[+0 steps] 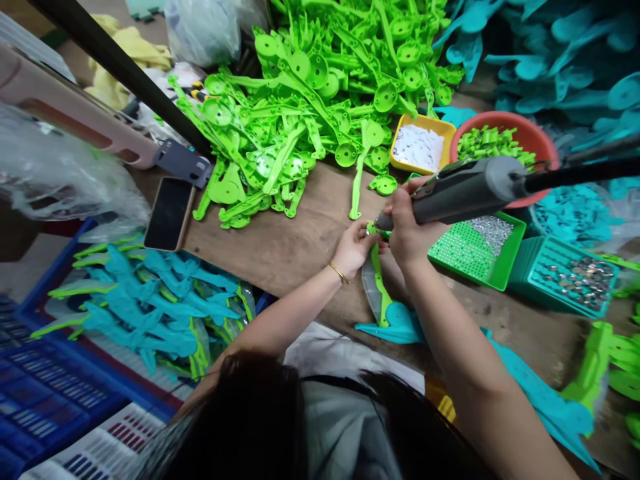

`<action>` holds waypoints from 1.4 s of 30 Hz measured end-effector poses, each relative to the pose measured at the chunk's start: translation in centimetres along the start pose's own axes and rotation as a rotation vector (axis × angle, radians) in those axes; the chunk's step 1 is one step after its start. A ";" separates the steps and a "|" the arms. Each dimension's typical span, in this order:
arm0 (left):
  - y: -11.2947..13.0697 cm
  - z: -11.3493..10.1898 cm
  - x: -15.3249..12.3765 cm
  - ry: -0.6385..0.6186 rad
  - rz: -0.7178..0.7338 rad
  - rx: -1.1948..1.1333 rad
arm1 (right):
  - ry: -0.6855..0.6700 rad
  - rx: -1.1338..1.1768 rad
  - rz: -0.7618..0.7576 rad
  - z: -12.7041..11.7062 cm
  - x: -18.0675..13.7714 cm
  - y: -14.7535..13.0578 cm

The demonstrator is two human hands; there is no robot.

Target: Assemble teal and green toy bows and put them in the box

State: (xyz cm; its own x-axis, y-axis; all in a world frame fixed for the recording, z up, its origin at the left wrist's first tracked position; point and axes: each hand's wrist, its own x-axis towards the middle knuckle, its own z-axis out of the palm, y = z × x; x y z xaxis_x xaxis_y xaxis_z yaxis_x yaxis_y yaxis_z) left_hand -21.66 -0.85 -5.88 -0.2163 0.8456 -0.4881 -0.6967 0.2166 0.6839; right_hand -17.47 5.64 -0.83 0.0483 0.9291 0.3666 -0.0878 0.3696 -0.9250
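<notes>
My right hand (413, 230) is wrapped round a dark grey electric screwdriver (460, 190), its cable running off to the right. The tool's tip points down at the green end of a green and blue plastic part (380, 283). Pinching that same end is my left hand (355, 248), fingers closed on it. The part's blue end (400, 323) lies on the wooden table (300, 247) near my right forearm, with a clear strip along its green arm. My fingers hide the exact spot where tip and part meet.
Loose green parts (320, 93) are heaped at the back. To the right stand a yellow tray (400, 163), a red bowl (547, 150), a green screw tray (515, 253) and a teal basket (530, 267). A phone (170, 213) and a crate of assembled parts (155, 300) are at left.
</notes>
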 end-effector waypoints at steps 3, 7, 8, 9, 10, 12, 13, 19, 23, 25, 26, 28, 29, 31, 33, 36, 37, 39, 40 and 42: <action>-0.1 -0.1 0.2 0.010 -0.001 -0.018 | 0.092 0.047 -0.046 -0.9 1.3 -1.5; -0.3 -0.5 0.7 0.091 0.069 0.135 | 0.192 0.059 -0.140 -3.0 2.4 -0.7; -0.2 -0.7 0.8 0.116 0.095 0.218 | 0.185 0.037 -0.135 -3.4 2.3 0.0; -0.1 -0.9 0.8 0.138 0.124 0.304 | 0.179 0.014 -0.128 -3.7 2.2 0.8; 0.0 -1.2 0.7 0.156 0.153 0.380 | 0.177 -0.006 -0.125 -3.9 2.1 1.6; 0.2 -1.7 0.3 0.160 0.187 0.445 | 0.186 -0.041 -0.137 -4.0 1.9 2.9; 0.4 -1.9 -0.1 0.137 0.181 0.433 | 0.186 -0.062 -0.142 -4.0 1.9 3.3; -0.3 -2.6 -3.4 0.007 -0.011 0.189 | 0.184 -0.101 -0.117 -3.9 1.8 3.4; -1.7 -2.4 -5.4 0.017 0.036 0.124 | 0.172 -0.081 -0.110 -3.9 1.9 3.7; -2.4 -2.2 -6.1 -0.042 0.018 0.111 | 0.176 -0.057 -0.112 -4.0 2.2 3.4; -2.6 -2.1 -6.3 -0.067 -0.001 0.107 | 0.176 -0.044 -0.115 -4.0 2.4 2.9; -3.0 -2.0 -6.3 -0.065 -0.013 0.102 | 0.185 -0.009 -0.135 -4.1 2.6 1.4; -3.0 -1.9 -6.1 -0.038 -0.004 0.101 | 0.187 0.015 -0.150 -4.2 2.6 0.4; -3.1 -2.0 -5.6 0.023 0.021 0.109 | 0.175 0.062 -0.164 -4.3 1.9 -1.8; -3.1 -2.1 -5.1 0.051 0.034 0.124 | 0.123 0.086 -0.129 -4.5 0.4 -3.6; -3.3 -2.1 -4.9 0.046 0.053 0.128 | -0.016 0.062 -0.032 -4.7 -2.4 -4.7; -3.3 -2.1 -4.9 0.043 0.061 0.126 | -0.061 0.048 -0.012 -4.8 -3.2 -4.7; -3.3 -2.0 -5.0 0.038 0.073 0.122 | -0.117 0.026 0.005 -4.9 -4.3 -4.4; -3.4 -2.0 -5.0 0.038 0.078 0.123 | -0.126 0.024 0.004 -5.0 -4.5 -4.1; -3.3 -2.0 -5.1 0.040 0.084 0.122 | -0.141 0.032 -0.001 -5.1 -4.7 -3.4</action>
State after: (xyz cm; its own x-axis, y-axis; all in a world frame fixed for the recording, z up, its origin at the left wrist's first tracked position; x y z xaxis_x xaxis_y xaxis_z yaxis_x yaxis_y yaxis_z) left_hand -19.60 -6.84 -6.76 -0.2992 0.8433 -0.4465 -0.5876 0.2058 0.7825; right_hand -12.28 -0.06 0.06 -0.0916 0.9203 0.3803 -0.1200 0.3689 -0.9217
